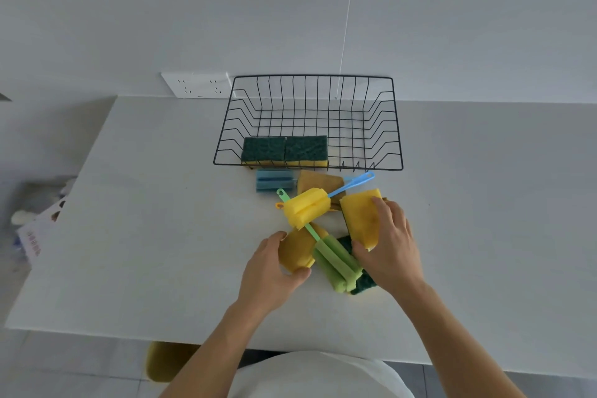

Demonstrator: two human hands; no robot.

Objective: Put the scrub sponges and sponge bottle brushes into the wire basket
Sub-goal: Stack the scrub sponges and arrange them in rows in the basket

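Observation:
The black wire basket [384,126] stands at the back of the white table, with two green-topped scrub sponges [284,149] side by side in its front left corner. In front of it lies a pile: a blue sponge brush [274,180], a yellow sponge brush [307,207] and a green sponge brush [336,260] on top of more sponges. My left hand [274,268] grips a yellow sponge [295,250] at the pile's left. My right hand [391,245] grips another yellow sponge [360,220], its thumb under the lower edge. A green-faced sponge [363,284] lies partly hidden beneath.
A wall socket plate [197,85] sits left of the basket, and a thin cord [347,19] hangs down the wall behind it. A tan sponge [318,182] lies under the blue handle. A yellow stool [168,362] shows below the table's front edge. Clutter sits off the left edge.

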